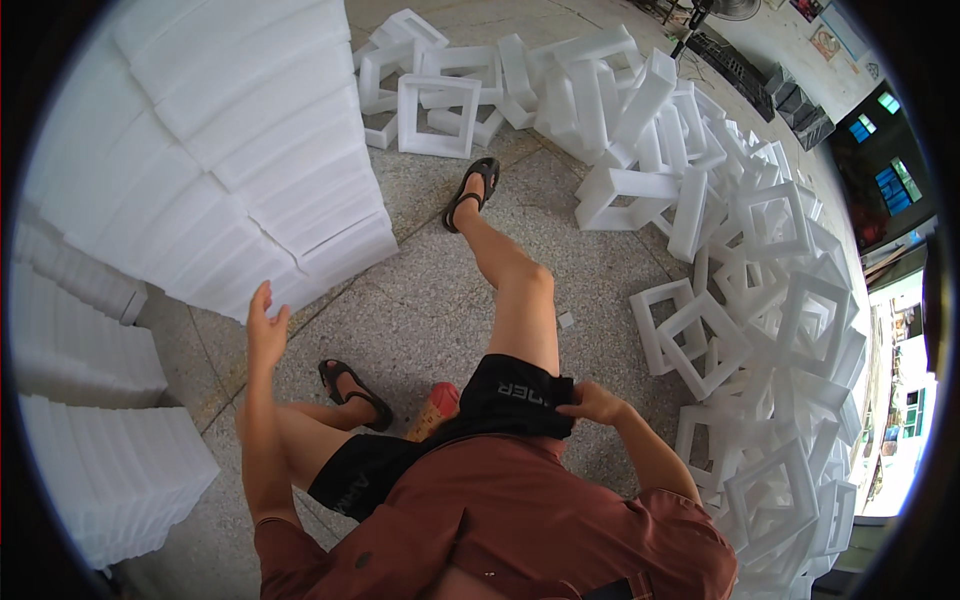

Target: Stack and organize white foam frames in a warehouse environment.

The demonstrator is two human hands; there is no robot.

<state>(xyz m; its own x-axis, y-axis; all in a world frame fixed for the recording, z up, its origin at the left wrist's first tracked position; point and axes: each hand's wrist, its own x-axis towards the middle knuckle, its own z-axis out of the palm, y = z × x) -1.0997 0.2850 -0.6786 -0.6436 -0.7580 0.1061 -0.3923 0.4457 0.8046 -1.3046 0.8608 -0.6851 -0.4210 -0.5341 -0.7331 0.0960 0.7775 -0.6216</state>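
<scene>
1. Left hand (266, 335): its grip is released, empty, fingers loosely apart. The tall stack of white foam slabs (270, 150) stands just beside it, front left on the speckled grey floor (420, 300); contact is unclear. Flat, light palm pressure should suit foam, which likely dents.
2. Right hand (597, 403): at the side of the black cloth shorts (515, 395); I cannot tell whether its grip pinches them.
3. Footing: keep the black sandals (379, 408) clear of the heaped white square foam frames (645, 105).

A speckled grey floor (430, 285) is carrying white foam stacks (250, 150), heaped square white frames (689, 215) and, seemingly, a small pale scrap (567, 320).
</scene>
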